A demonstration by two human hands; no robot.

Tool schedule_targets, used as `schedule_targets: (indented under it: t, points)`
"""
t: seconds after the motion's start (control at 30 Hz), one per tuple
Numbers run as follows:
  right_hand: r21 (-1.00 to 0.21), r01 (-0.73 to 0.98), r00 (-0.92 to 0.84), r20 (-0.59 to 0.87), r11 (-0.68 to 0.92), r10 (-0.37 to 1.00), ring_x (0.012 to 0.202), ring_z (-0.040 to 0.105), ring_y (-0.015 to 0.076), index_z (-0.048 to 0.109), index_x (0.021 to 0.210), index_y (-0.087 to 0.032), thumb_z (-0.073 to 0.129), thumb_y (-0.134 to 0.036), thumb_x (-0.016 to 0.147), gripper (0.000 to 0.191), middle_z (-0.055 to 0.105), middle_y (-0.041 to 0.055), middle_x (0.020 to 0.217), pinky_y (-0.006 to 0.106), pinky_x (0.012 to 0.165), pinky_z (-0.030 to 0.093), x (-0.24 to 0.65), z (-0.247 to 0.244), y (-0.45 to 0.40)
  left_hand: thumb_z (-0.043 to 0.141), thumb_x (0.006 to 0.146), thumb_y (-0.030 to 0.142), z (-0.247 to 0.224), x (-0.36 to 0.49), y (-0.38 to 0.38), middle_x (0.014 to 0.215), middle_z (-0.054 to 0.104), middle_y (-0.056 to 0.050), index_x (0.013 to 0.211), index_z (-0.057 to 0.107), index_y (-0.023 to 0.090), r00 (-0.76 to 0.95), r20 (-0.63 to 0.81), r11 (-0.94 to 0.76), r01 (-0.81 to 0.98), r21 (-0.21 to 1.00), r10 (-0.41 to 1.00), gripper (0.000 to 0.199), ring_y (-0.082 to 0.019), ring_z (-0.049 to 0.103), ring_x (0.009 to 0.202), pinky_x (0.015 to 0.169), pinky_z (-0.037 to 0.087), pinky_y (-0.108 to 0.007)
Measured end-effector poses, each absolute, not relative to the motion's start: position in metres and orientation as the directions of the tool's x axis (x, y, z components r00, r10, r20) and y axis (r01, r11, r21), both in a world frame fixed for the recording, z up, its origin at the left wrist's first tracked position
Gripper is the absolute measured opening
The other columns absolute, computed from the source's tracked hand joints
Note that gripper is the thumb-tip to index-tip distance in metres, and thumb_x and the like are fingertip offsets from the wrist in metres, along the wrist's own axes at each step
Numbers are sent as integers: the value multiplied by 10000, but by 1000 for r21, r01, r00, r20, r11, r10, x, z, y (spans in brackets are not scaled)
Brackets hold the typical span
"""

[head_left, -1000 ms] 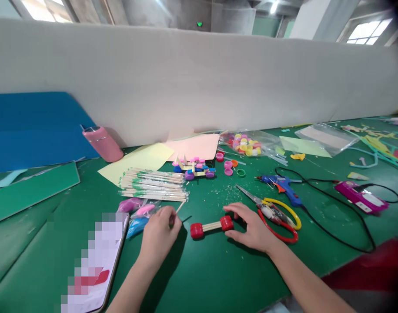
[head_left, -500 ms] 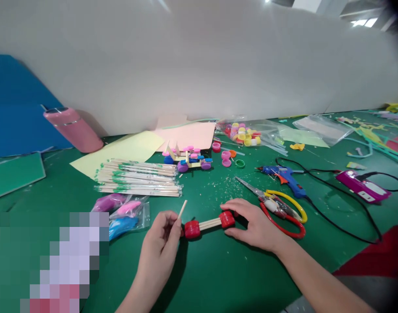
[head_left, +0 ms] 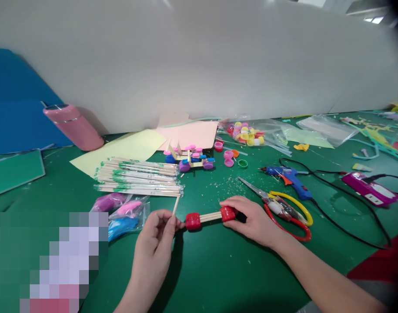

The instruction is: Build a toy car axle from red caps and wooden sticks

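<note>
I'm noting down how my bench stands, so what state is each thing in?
Left hand, pinching a short stick
Right hand, gripping the red-ended piece
Scissors, lying down, blades look closed
Glue gun, on its side, power unclear
Bottle, appears tilted
Wrapped sticks, lying in clear wrappers
Toy cars, on their wheels
Purple box, black cord attached

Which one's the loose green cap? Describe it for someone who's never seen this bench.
Find the tall pale panel behind the table, then the clear bag of coloured caps in front of it. Nearer you lie a few loose caps; the green cap is the only green one, right of the pink caps.
</note>
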State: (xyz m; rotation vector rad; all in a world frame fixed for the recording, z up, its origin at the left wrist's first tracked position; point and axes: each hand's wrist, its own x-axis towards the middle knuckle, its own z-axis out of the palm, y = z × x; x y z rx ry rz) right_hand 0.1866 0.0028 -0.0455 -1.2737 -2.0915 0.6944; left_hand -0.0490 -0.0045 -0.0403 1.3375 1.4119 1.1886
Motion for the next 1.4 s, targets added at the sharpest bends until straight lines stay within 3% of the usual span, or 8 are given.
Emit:
schedule_targets:
  t: [0.67,0.9,1.13,1.4]
  points:
    - [-692,598,-366,213,405,906,1035,534,216,501,1202,-259,611,-248,767,448,544,59,1165,356,885,432,189,-48,12,531,785,319,-44,-52,-2,717,614,-10,798,502,190,-117,30,-8,189,982,993,132,-187,624,733,699,486,-309]
    - [-720,600,-305,197,349,932,730,551,147,483,1206,-261,617,-231,759,468,517,66,1138,290,692,501,190,-48,6,514,789,296,-39,-51,-1,679,596,0,787,505,188,-130,39,-10,221,975,991,108,-165,614,662,643,494,-288]
    - [-716,593,-310,219,368,925,927,563,203,481,1204,-251,568,-222,793,420,572,65,1080,312,770,484,189,-46,6,517,780,304,-41,-49,-3,713,624,-14,800,535,183,-76,4,13,235,972,997,124,-176,626,675,658,494,-304]
    - [-729,589,-305,198,348,931,864,568,184,465,1220,-257,561,-213,799,434,576,59,1056,288,718,480,189,-44,7,502,790,304,-40,-46,-4,693,633,-12,784,513,191,-51,-5,16,226,974,999,113,-174,630,664,659,497,-302]
